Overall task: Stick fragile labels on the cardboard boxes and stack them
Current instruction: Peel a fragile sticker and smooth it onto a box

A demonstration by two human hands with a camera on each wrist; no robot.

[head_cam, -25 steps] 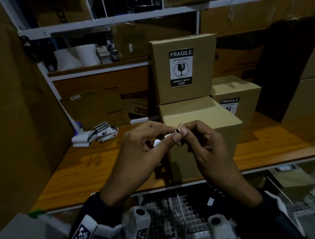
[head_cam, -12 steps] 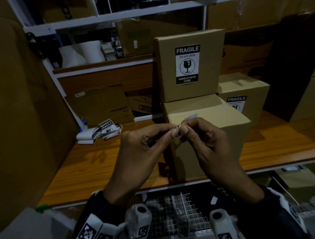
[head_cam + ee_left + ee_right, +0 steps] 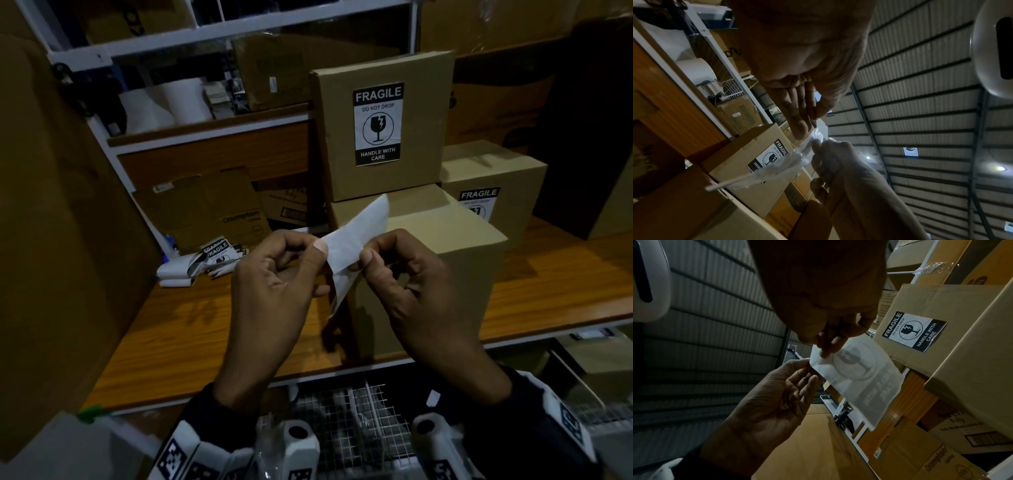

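Observation:
Both hands are held up in front of a plain cardboard box (image 3: 445, 270) at the table's front edge. Between them is a white fragile label (image 3: 359, 233) partly split from its backing. My left hand (image 3: 320, 250) pinches one edge with thumb and forefinger, and my right hand (image 3: 364, 256) pinches the other. One flap rises and one hangs down. In the right wrist view the label (image 3: 857, 378) shows its print in reverse. Behind stands a labelled box (image 3: 383, 126) stacked on another, with a third labelled box (image 3: 493, 178) to the right.
A pile of labels and peeled backings (image 3: 205, 260) lies on the wooden table (image 3: 205, 325) at the left. Large cartons (image 3: 205, 209) and white shelving (image 3: 212, 123) stand behind. A tall brown carton wall (image 3: 51, 240) closes the left side. Wire baskets (image 3: 352, 418) sit below the table edge.
The small pinched strip has opened into a wide white sheet rising between my hands, and my hands have drawn a little apart.

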